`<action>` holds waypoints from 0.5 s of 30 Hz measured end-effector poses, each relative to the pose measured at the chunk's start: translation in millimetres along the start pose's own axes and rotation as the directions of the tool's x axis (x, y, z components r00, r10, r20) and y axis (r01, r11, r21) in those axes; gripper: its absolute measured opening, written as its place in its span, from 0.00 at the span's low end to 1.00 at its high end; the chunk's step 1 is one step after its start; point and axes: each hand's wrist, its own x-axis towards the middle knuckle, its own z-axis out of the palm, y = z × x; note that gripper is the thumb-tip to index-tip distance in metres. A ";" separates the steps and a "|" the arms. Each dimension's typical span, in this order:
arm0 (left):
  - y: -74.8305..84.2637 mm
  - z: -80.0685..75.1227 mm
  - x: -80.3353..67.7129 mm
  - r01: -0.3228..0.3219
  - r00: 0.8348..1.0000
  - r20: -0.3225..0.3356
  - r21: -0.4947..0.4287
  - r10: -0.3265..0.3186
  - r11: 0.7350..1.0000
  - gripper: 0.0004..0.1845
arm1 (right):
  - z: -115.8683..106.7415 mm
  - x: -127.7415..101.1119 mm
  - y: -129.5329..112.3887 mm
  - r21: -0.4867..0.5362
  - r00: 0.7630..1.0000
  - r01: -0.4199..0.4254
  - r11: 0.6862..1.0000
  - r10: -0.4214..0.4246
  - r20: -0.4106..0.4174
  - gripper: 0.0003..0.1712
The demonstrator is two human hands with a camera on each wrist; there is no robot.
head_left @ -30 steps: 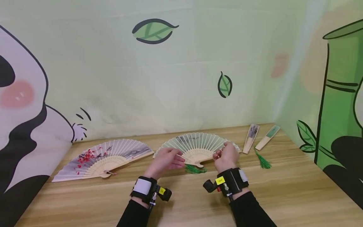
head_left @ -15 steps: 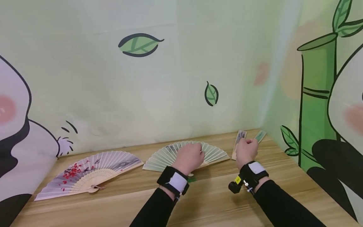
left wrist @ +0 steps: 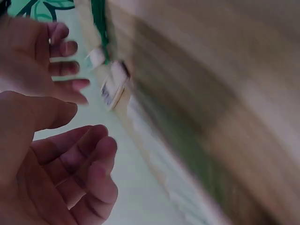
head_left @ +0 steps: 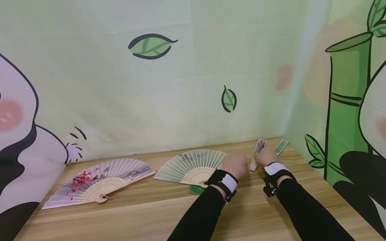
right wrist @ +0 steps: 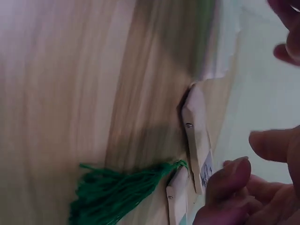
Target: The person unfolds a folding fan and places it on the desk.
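The right hand (head_left: 266, 156), thumb apart from loosely curled fingers, is near a grey folded fan (head_left: 260, 146) and a green folded fan (head_left: 281, 146), far right. The left hand (head_left: 235, 165), similarly loose, is beside a green open fan (head_left: 187, 164); a purple open fan (head_left: 102, 182) lies left.

A grey-purple fan (right wrist: 198, 136) lies beside a green fan (head_left: 281, 146) (both folded).

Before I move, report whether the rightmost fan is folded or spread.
Folded: the rightmost fan is one narrow strip, no pleats fanned out, partly behind the right hand in the head view.
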 end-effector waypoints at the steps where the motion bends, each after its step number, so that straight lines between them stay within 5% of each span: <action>1: 2.4 2.9 0.1 0.006 1.000 0.001 -0.011 -0.006 1.000 0.16 | 1.7 2.2 -1.6 -0.044 1.000 -0.007 0.999 0.007 0.007 0.18; 9: 16.6 18.0 -8.1 0.000 1.000 0.001 -0.029 0.000 1.000 0.13 | 21.1 16.0 15.3 -0.037 0.998 -0.053 0.998 0.054 0.042 0.14; 15: 19.9 25.2 -7.2 -0.034 0.999 -0.018 -0.036 0.033 0.999 0.14 | 15.8 17.6 17.7 -0.091 0.996 -0.074 0.993 0.079 0.045 0.19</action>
